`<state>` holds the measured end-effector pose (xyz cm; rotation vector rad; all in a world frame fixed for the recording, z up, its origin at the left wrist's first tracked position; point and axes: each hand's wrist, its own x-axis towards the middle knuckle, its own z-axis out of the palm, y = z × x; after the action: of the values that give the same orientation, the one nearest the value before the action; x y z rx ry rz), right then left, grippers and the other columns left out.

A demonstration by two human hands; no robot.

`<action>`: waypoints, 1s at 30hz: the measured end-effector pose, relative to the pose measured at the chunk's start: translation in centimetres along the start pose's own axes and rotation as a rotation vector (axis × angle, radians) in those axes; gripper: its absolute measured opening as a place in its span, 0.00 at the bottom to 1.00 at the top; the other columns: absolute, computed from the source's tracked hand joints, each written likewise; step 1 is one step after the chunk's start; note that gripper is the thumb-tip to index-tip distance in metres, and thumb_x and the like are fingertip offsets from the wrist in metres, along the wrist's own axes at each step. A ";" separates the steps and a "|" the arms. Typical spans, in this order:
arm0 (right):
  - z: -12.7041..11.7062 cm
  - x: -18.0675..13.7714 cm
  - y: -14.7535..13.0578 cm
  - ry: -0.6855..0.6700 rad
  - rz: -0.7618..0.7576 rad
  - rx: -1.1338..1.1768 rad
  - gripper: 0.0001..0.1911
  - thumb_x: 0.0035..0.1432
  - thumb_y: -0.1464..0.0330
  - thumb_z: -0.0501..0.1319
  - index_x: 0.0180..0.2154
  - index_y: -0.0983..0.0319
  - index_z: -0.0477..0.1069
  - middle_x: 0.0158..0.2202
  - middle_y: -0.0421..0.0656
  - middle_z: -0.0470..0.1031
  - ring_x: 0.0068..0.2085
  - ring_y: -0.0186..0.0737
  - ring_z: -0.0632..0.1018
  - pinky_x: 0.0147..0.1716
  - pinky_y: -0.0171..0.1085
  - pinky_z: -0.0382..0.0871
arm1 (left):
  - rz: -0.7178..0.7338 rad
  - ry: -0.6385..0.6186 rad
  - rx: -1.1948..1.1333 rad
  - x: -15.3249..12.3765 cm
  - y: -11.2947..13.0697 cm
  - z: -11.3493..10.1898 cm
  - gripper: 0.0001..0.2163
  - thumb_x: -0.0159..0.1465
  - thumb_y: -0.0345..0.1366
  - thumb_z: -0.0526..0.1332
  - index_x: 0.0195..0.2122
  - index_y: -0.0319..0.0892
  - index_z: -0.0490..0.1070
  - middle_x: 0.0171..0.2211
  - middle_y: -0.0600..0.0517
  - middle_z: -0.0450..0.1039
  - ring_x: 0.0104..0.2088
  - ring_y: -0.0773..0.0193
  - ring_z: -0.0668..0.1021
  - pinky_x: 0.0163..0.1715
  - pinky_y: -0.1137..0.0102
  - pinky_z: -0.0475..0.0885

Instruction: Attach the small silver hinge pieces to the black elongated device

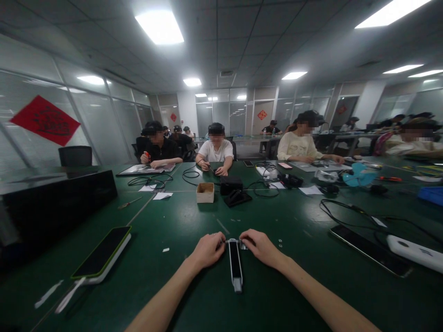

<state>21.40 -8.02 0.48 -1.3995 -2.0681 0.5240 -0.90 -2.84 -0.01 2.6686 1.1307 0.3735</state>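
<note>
A narrow black device with a silver frame (235, 265) lies lengthwise on the green table (194, 221) in front of me. My left hand (207, 249) pinches its far end from the left. My right hand (260, 245) pinches the same end from the right. Both sets of fingertips meet at the top of the device, and what they grip there is too small to make out. A tiny ring-like part (280, 240) lies just right of my right hand.
A phone with a green case (102, 252) rests on a white pack at left, another phone (368, 249) and a white power bank (415, 251) at right. A small cardboard box (205, 192), black cases, cables and a blue fan (359, 175) lie further off. Several people sit across the table.
</note>
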 end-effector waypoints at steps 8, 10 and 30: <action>0.1 -0.1 0.6 -0.011 -0.021 0.006 0.09 0.62 0.69 0.54 0.40 0.62 0.71 0.39 0.42 0.72 0.38 0.35 0.73 0.38 0.35 0.70 | 0.007 0.007 -0.009 0.1 -0.2 0.4 0.06 0.64 0.33 0.52 0.40 0.43 0.66 0.32 0.53 0.73 0.32 0.63 0.74 0.36 0.70 0.64; 0.2 -0.1 0.7 -0.012 -0.020 0.010 0.09 0.62 0.69 0.54 0.41 0.62 0.70 0.39 0.42 0.72 0.38 0.35 0.73 0.37 0.35 0.70 | 0.009 0.005 -0.020 0.1 -0.2 0.3 0.06 0.64 0.33 0.52 0.40 0.43 0.66 0.32 0.53 0.73 0.32 0.63 0.74 0.36 0.70 0.64; 0.2 0.0 0.4 0.000 0.013 -0.010 0.09 0.62 0.68 0.53 0.40 0.62 0.71 0.39 0.43 0.72 0.39 0.37 0.73 0.38 0.35 0.69 | -0.030 -0.020 -0.039 -0.1 0.1 -0.3 0.06 0.64 0.34 0.51 0.40 0.43 0.66 0.34 0.52 0.72 0.34 0.63 0.74 0.36 0.70 0.64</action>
<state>21.55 -7.86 0.06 -1.4193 -2.0660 0.5196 -0.95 -2.95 0.27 2.6125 1.1449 0.3586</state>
